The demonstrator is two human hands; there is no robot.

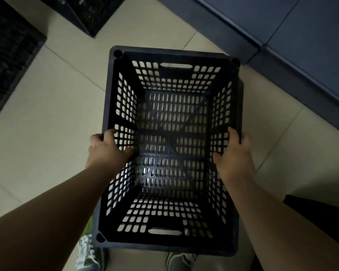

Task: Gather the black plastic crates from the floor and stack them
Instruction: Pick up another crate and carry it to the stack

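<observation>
A person grips an empty black crate (170, 145) by its long sides, left hand (108, 149) and right hand (235, 153) each clamped over a rim, above the tiled floor (47, 133) and their shoes (86, 255).

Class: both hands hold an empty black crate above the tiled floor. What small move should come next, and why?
Probably carry the crate forward-left toward the dark stack. The left hand and right hand already grip opposite side rims, and the crate looks empty.
</observation>
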